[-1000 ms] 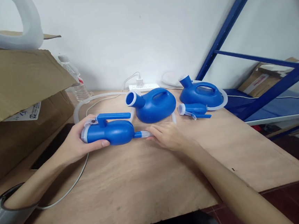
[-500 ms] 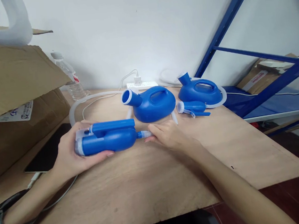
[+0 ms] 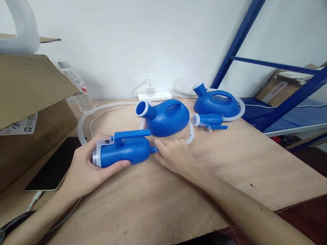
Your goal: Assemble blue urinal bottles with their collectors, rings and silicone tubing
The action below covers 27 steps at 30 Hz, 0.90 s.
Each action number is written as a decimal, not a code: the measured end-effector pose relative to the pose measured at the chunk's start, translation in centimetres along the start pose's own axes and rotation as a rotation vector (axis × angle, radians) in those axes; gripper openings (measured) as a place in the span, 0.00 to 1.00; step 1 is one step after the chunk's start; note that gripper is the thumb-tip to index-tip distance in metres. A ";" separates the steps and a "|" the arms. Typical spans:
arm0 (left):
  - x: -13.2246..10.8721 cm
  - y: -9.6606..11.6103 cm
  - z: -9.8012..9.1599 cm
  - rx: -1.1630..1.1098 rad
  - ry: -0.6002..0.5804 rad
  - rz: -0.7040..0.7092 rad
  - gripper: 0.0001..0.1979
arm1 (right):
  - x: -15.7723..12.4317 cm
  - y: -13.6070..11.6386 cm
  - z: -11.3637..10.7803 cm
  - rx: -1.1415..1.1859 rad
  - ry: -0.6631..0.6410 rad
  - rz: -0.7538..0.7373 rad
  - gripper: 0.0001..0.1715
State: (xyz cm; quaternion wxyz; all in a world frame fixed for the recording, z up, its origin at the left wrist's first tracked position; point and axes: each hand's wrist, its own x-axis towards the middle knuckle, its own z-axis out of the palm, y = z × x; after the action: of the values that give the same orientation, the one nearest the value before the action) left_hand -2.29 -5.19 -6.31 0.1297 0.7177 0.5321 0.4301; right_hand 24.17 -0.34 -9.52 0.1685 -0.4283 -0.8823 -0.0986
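My left hand (image 3: 85,168) is wrapped round the capped end of a blue urinal receiver (image 3: 126,153), a rounded cylinder with a flat handle on top and a whitish cap. It lies sideways, its narrow nozzle pointing right. At that nozzle my right hand (image 3: 174,156) is closed on the end of a translucent hose (image 3: 191,133), and the fingers cover most of the joint. Just behind stands a blue urinal bottle (image 3: 167,120) with a tilted open mouth and a loop handle. The hose curves round behind it.
Further right are a second urinal bottle (image 3: 218,105) and a second receiver (image 3: 211,119). A cardboard box (image 3: 17,89), a black phone (image 3: 54,166) and a water bottle (image 3: 77,88) sit at left. A power strip (image 3: 157,96) lies by the wall; blue shelving (image 3: 288,109) is beyond the table's right edge.
My right hand has moved left, closer to the receiver, and less of the nozzle and hose end shows. The receiver and my left hand have shifted slightly right.
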 end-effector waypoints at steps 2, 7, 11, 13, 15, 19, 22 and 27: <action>0.0 0.3 0.0 -0.048 -0.012 -0.113 0.26 | 0.0 -0.3 0.3 -0.027 -0.019 0.054 0.09; 0.3 -0.1 -0.2 -0.499 -0.328 -0.400 0.23 | -0.2 -0.2 0.6 -0.040 -0.012 0.051 0.13; 0.7 -0.5 -0.4 -0.738 -0.457 -0.604 0.22 | 0.0 0.0 0.5 -0.028 0.026 0.008 0.14; 0.8 -0.6 -0.4 -0.776 -0.421 -0.722 0.26 | 0.2 0.0 0.4 -0.033 0.047 -0.008 0.15; 0.8 -0.6 -0.3 -0.790 -0.393 -0.816 0.29 | 0.3 -0.1 0.3 -0.044 0.031 -0.007 0.16; 0.5 0.1 -0.1 -0.743 -0.385 -0.815 0.29 | 0.3 -0.7 -0.2 -0.053 -0.103 0.029 0.15; 0.1 0.9 0.0 -0.609 -0.382 -0.668 0.27 | 0.3 -1.2 -0.6 -0.062 -0.222 0.049 0.12; -0.7 0.3 0.1 -0.220 -0.321 -0.179 0.22 | 0.3 -1.6 -1.0 -0.028 -0.356 0.087 0.13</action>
State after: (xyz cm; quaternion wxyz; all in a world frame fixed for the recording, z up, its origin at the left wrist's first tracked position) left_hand -2.09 -5.90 -6.48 0.3282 0.7083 0.5160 0.3527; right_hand 22.95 -1.40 -8.49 0.0079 -0.4792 -0.8773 -0.0261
